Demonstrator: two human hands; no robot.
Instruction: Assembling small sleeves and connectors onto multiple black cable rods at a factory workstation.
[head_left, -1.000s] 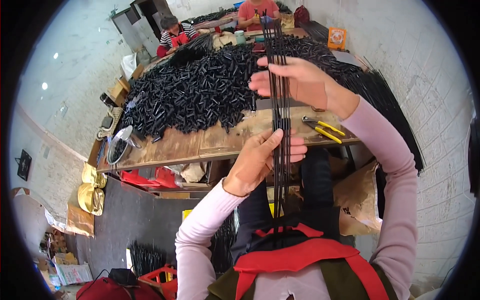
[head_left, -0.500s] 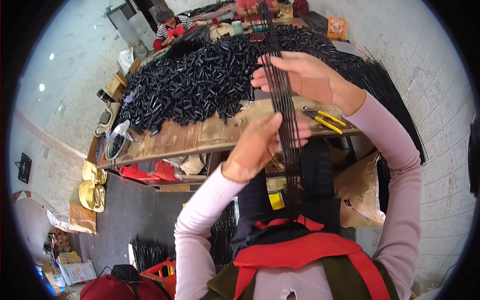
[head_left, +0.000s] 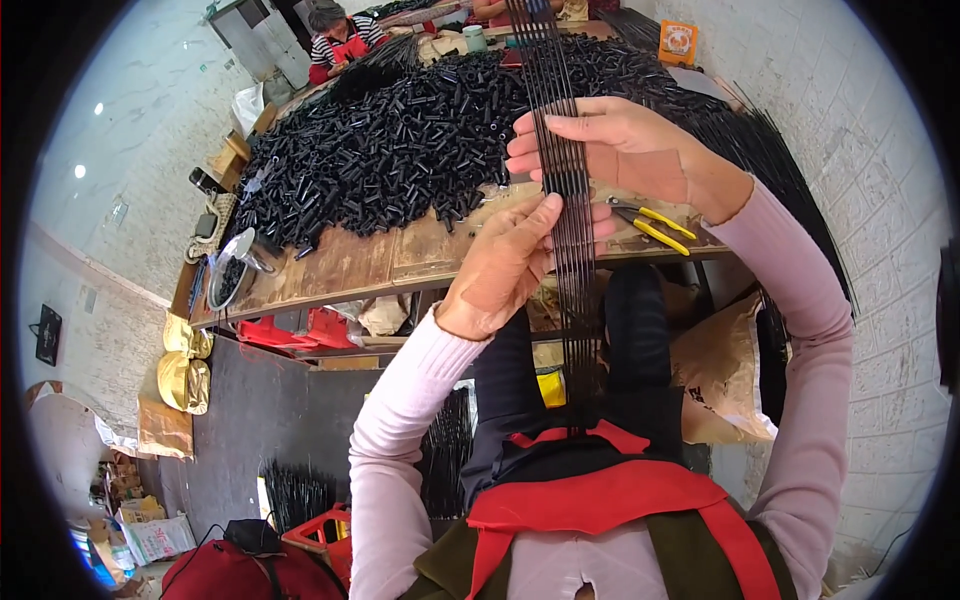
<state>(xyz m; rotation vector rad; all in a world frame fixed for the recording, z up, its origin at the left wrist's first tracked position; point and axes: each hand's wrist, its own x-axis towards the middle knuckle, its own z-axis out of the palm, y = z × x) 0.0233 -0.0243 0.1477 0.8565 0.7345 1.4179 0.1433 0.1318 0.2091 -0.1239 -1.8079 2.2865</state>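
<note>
A bundle of long, thin black rods (head_left: 572, 240) stands nearly upright in front of me, fanned out side by side. My left hand (head_left: 512, 250) holds it about mid-length, thumb across the front and fingertips showing past the far side. Higher up, my right hand (head_left: 625, 150) grips the same rods, with its thumb over the front and its fingers behind. Their lower ends reach down near my lap. Cutting pliers with yellow handles (head_left: 655, 223) lie on the wooden table (head_left: 400, 262), just below my right hand and touched by neither hand.
A big heap of short black tubes (head_left: 390, 140) covers much of the table. More long black rods (head_left: 790, 190) lie along the right side. A clear scoop-shaped container (head_left: 230, 280) sits at the left front corner. Across the table, a person in a red apron (head_left: 345, 45) works.
The rods have spread from a tight, slightly tilted bundle into a flatter, more even fan. My left hand has risen slightly along them; my right hand has shifted a little.
</note>
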